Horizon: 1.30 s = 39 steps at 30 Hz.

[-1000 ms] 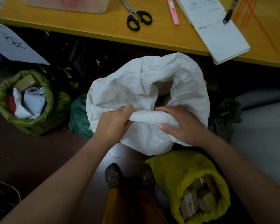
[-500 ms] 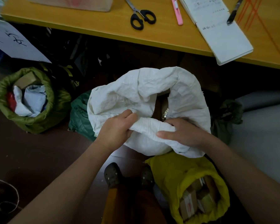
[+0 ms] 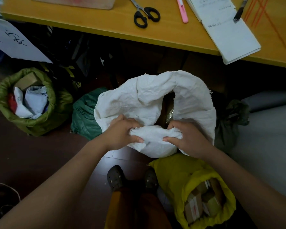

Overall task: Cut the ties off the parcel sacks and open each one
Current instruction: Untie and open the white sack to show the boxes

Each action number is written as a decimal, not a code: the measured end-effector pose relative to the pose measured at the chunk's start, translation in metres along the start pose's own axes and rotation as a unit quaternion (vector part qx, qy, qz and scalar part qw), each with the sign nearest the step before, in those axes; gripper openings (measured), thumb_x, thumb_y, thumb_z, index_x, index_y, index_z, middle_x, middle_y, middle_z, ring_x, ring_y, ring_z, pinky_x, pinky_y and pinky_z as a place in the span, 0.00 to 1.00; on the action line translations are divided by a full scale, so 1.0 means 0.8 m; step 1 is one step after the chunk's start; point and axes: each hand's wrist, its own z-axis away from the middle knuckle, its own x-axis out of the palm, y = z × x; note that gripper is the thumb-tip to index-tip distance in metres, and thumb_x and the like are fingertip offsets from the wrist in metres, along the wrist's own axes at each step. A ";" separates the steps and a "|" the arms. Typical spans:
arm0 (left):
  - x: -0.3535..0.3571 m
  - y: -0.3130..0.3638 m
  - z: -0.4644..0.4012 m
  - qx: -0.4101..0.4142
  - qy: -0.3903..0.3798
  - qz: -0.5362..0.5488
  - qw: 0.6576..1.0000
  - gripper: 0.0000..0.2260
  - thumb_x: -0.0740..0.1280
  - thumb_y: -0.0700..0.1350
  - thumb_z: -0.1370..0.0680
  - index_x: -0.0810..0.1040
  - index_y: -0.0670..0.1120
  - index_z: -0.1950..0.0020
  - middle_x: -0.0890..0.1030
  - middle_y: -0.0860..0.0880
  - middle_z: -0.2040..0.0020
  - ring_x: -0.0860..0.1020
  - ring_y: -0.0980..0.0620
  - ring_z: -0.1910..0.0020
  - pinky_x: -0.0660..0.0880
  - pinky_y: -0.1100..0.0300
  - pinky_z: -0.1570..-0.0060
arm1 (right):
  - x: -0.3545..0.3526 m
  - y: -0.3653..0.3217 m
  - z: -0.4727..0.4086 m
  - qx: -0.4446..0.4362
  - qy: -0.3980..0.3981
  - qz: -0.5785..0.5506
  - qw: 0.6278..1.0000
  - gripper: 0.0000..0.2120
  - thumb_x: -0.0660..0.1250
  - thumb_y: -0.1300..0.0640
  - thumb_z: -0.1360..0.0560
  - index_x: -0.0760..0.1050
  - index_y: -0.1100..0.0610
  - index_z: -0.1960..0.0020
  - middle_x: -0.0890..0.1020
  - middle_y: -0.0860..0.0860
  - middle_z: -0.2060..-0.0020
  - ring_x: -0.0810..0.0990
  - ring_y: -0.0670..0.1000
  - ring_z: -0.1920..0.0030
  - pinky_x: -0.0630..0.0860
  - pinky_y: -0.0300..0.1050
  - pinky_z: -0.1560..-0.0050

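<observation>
white sack (image 3: 155, 96): on the floor, centre, just near of the worktop (image 3: 89, 22); mouth open, near rim rolled down into a thick cuff. Brown parcel and something in clear wrap show through the gap; rest of contents hidden.
left hand (image 3: 120, 134): grip closed on the left end of the rolled cuff, thumb on the near side, fingers curled over the far side.
right hand (image 3: 188, 138): grip closed on the right end of the cuff, same hold.
green sack (image 3: 40, 123): far left on the floor, open, rim rolled; holds a brown box, pale poly mailers, something red.
yellow sack (image 3: 175, 176): near right, touching the white sack's near side, open; holds several small brown boxes.
dark green sack (image 3: 82, 116): between green and white sacks, against the white one; cannot tell if open.
dark sack (image 3: 228, 129): right of the white sack, top bunched; contents hidden.
scissors (image 3: 145, 15): on the worktop, far centre.
pink cutter (image 3: 182, 11): just right of scissors.
notebook (image 3: 229, 32): right, overhanging the worktop's near edge, pen (image 3: 239, 10) on it.
feet (image 3: 116, 177): dark clogs, near of the white sack.
</observation>
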 end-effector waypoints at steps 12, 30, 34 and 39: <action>-0.012 0.032 0.008 -0.123 -0.114 0.268 0.949 0.12 0.69 0.59 0.27 0.80 0.51 0.55 0.75 0.55 0.66 0.72 0.60 0.69 0.67 0.68 0.69 | 0.008 0.023 -0.009 -0.165 0.111 0.149 0.969 0.16 0.70 0.58 0.26 0.65 0.57 0.66 0.66 0.48 0.69 0.66 0.50 0.67 0.64 0.45 0.65; 0.005 0.035 -0.004 -0.029 0.151 0.244 0.958 0.09 0.72 0.27 0.33 0.82 0.41 0.64 0.75 0.54 0.65 0.73 0.62 0.68 0.68 0.73 0.67 | 0.004 0.012 -0.014 0.078 -0.083 0.072 0.991 0.20 0.73 0.41 0.30 0.73 0.58 0.61 0.77 0.50 0.69 0.70 0.43 0.68 0.66 0.32 0.65; 0.009 0.032 -0.005 -0.036 0.149 0.283 0.947 0.09 0.71 0.25 0.32 0.83 0.38 0.63 0.77 0.59 0.70 0.74 0.65 0.68 0.68 0.74 0.68 | 0.008 0.006 -0.006 0.011 -0.045 0.066 0.997 0.19 0.72 0.51 0.27 0.63 0.55 0.64 0.67 0.46 0.73 0.67 0.43 0.69 0.63 0.35 0.68; -0.014 0.039 0.002 0.109 0.148 0.004 0.983 0.12 0.74 0.48 0.28 0.82 0.44 0.49 0.74 0.49 0.44 0.71 0.55 0.43 0.70 0.63 0.44 | 0.006 0.018 0.004 -0.003 -0.032 0.028 0.999 0.16 0.72 0.59 0.27 0.64 0.57 0.64 0.67 0.48 0.70 0.64 0.43 0.68 0.59 0.39 0.68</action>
